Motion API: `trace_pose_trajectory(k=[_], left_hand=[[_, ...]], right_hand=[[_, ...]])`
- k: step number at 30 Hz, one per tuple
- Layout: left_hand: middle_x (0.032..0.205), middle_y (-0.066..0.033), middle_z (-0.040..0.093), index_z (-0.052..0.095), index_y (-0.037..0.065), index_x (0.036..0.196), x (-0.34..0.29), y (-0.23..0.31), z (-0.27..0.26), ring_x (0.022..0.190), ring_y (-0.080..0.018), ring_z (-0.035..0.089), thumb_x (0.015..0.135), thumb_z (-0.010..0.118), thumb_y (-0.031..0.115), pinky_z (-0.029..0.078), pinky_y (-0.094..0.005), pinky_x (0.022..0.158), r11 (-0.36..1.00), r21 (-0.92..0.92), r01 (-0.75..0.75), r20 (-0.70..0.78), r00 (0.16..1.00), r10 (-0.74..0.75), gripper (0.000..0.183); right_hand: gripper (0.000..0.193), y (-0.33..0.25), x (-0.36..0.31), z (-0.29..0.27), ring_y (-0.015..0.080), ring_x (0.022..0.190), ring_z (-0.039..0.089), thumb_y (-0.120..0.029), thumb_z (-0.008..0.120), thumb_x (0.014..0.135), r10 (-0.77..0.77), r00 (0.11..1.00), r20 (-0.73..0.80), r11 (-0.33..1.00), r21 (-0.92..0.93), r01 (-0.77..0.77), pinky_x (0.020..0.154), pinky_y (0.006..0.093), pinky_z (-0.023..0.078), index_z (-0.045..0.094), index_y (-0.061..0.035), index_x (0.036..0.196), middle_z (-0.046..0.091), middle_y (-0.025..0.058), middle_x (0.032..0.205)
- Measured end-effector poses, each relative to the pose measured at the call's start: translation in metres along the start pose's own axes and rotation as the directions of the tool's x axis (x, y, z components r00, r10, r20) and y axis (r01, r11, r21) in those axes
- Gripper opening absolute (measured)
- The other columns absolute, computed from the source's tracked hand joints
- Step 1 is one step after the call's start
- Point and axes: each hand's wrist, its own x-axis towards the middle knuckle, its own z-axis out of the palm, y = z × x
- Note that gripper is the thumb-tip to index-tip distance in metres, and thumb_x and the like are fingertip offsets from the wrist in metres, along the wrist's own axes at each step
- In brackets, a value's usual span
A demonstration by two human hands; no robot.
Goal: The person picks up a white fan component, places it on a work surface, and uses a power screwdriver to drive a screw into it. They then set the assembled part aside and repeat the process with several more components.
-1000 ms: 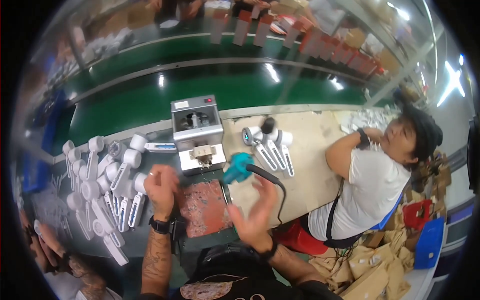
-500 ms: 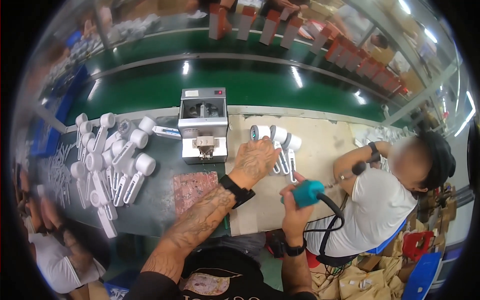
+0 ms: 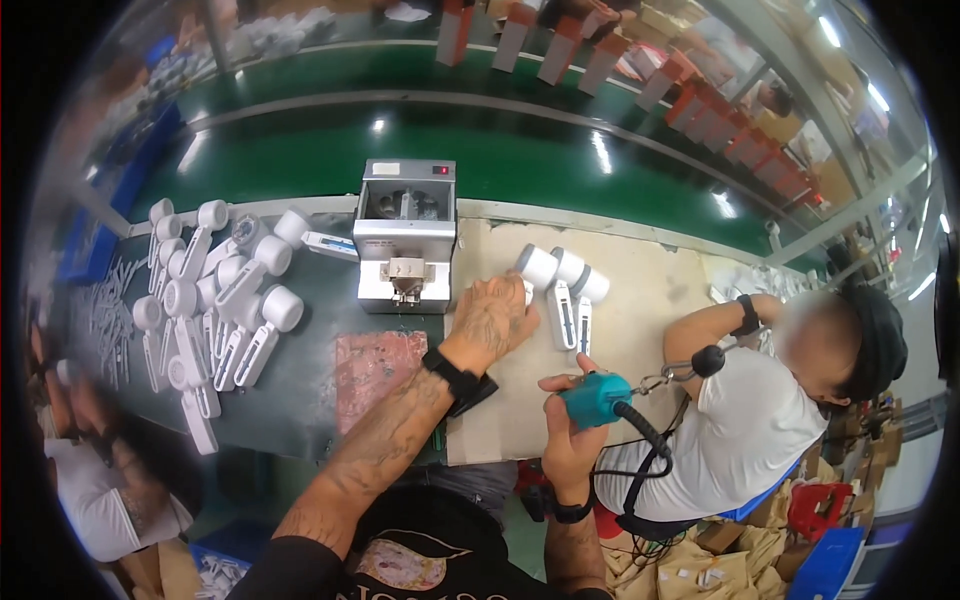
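My left hand (image 3: 490, 322) is closed round the handle of a white handheld device (image 3: 537, 265); its drum-shaped head shows past my fingers, while most of the handle is hidden. Right beside it, two more devices of that kind lie on the tan board, among them one with a long handle (image 3: 583, 326). My right hand (image 3: 570, 450) grips a teal electric screwdriver (image 3: 598, 400), thumb and a finger stretched along it. A black coiled cord runs from the tool, and a metal hook hangs at its end. The screwdriver's tip is hard to make out.
A grey screw feeder (image 3: 405, 240) stands left of the board (image 3: 640, 300). Further left lies a heap of white devices (image 3: 215, 290), with a reddish mat (image 3: 378, 375) in front of the feeder. Beyond runs a green conveyor (image 3: 500, 160). A co-worker (image 3: 750, 400) sits close on the right.
The leftmost device has turned, its head now showing its white side. My left hand has shifted slightly left with it. The screwdriver has swung a little left and down in my right hand.
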Motion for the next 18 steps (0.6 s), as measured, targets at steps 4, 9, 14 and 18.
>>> trace_pose_trajectory(k=[4,9,14,18], left_hand=[[0.096,-0.0196,0.066,0.063,0.0,0.1,-0.046,0.006,-0.046,0.088,-0.0364,0.065,0.078,0.07,0.024,0.053,-0.0445,0.076,0.981,-0.115,-0.153,-0.14,0.981,0.137,0.033],[0.09,-0.009,0.061,0.067,0.006,0.098,-0.085,-0.032,-0.085,0.087,-0.0303,0.063,0.075,0.074,0.015,0.054,-0.0386,0.082,0.954,-0.227,-0.197,-0.026,0.98,0.196,0.026],[0.093,-0.0084,0.061,0.067,0.006,0.1,-0.107,-0.072,-0.085,0.087,-0.0307,0.062,0.076,0.075,0.015,0.053,-0.0399,0.081,0.951,-0.225,-0.211,-0.084,0.977,0.197,0.027],[0.096,-0.0084,0.061,0.066,0.006,0.101,-0.112,-0.09,-0.092,0.092,-0.0295,0.061,0.078,0.074,0.016,0.051,-0.0393,0.082,0.927,-0.271,-0.259,-0.073,0.966,0.249,0.026]], right_hand=[[0.052,0.009,0.002,0.015,0.0193,0.102,0.059,-0.004,0.061,0.091,0.102,0.995,0.015,0.976,0.192,-0.103,0.095,0.034,0.043,0.04,0.0051,0.137,0.063,0.0153,0.11],[0.052,0.004,0.008,0.036,0.0162,0.093,0.06,-0.021,0.064,0.092,0.043,0.991,0.124,0.98,0.188,-0.067,0.077,0.0274,0.046,0.046,0.0046,0.134,0.064,0.01,0.102],[0.058,0.001,0.006,0.047,0.0202,0.078,0.06,-0.038,0.066,0.091,0.037,0.974,0.225,0.95,0.295,-0.105,0.068,0.0298,0.047,0.05,0.0053,0.126,0.063,0.0117,0.087],[0.07,-0.019,0.017,0.069,0.0168,0.06,0.051,-0.066,0.063,0.085,0.053,0.975,0.216,0.905,0.401,-0.138,0.054,0.0301,0.041,0.051,0.0007,0.104,0.052,0.0063,0.072]])
